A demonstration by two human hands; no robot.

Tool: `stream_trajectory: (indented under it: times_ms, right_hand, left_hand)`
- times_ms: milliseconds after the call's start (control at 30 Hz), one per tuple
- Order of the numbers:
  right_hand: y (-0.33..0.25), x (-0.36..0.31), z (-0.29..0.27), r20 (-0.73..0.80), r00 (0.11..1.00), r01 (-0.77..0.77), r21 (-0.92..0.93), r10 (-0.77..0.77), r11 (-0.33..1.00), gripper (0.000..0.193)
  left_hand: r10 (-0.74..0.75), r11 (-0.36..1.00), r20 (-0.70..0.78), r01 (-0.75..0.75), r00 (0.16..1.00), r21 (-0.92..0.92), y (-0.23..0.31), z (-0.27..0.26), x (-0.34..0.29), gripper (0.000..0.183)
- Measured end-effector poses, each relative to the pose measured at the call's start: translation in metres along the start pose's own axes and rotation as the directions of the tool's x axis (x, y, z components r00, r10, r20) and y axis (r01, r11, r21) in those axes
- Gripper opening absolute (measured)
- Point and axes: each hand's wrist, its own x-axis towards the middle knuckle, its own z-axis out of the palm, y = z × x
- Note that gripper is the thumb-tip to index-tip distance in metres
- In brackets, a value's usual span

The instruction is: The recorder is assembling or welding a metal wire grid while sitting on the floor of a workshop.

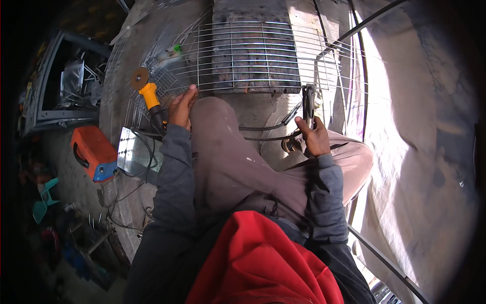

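A grid of thin metal rods (pixel 248 55) lies across the work surface in front of my knees. At its near left corner is my left hand (pixel 183 107), fingers curled and fingertips against the end rod. My right hand (pixel 315 138) grips a dark clamp-like tool (pixel 308 101), whose upper end reaches the grid's near right edge. The exact kind of tool is hard to make out. A black cable (pixel 268 127) runs beside it from the left. Close to my left hand lies a yellow and black angle grinder (pixel 150 99) with a brown disc.
An orange and blue case with a black handle (pixel 93 154) stands at left, beside a shiny metal sheet (pixel 132 152). Farther left is a dark metal frame (pixel 38 109). Pale cloth (pixel 405 167) covers the right side. A long bar (pixel 372 23) slants at upper right.
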Motion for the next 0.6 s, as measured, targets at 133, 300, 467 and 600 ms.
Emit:
stream_trajectory:
  times_ms: [133, 300, 467, 600]
  right_hand:
    - [0.0026, 0.0036, 0.0005, -0.013, 1.0, 0.014, -0.02, -0.014, 1.0, 0.07]
    - [0.0034, 0.0066, 0.0017, -0.009, 1.0, -0.014, -0.022, 0.014, 1.0, 0.071]
    - [0.0002, 0.0062, 0.0012, 0.011, 1.0, -0.011, -0.025, 0.012, 1.0, 0.071]
    - [0.0025, 0.0065, 0.0022, 0.028, 1.0, 0.004, -0.007, -0.003, 1.0, 0.072]
  left_hand:
    - [-0.006, 1.0, 0.001, 0.006, 1.0, 0.017, -0.0001, 0.0017, -0.0014, 0.032]
    - [0.003, 0.999, -0.024, -0.004, 1.0, -0.033, -0.0003, 0.0018, -0.0008, 0.027]
    - [0.002, 0.999, -0.017, -0.002, 1.0, -0.036, -0.0015, 0.0005, -0.0002, 0.026]
    - [0.006, 1.0, -0.026, -0.006, 1.0, 0.003, 0.0017, 0.0068, -0.004, 0.026]
